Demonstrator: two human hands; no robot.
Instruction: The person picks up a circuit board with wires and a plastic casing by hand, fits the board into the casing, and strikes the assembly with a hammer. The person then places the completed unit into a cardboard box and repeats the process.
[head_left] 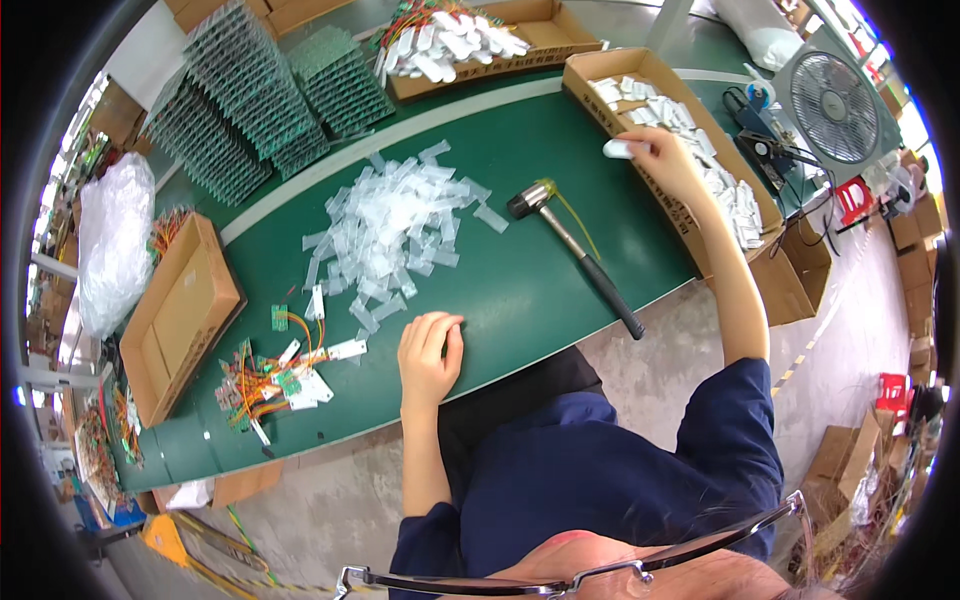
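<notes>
White plastic piece (618, 149) pinched in right hand (668, 160), over cardboard box (640, 68) at two o'clock. Left hand (430, 352) empty, curled on counter (520, 280). Hammer (575, 250) lies between. Best lowered gently, clear of the box wall.

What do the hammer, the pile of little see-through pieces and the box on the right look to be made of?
Hammer: dark, probably rubber head, thin metal-looking shaft, black matte grip. Clear pieces: likely thin plastic, glossy and see-through, the green table showing through them. Box: brown matte cardboard with folded flaps; the right hand holds a small white casing over it.
</notes>
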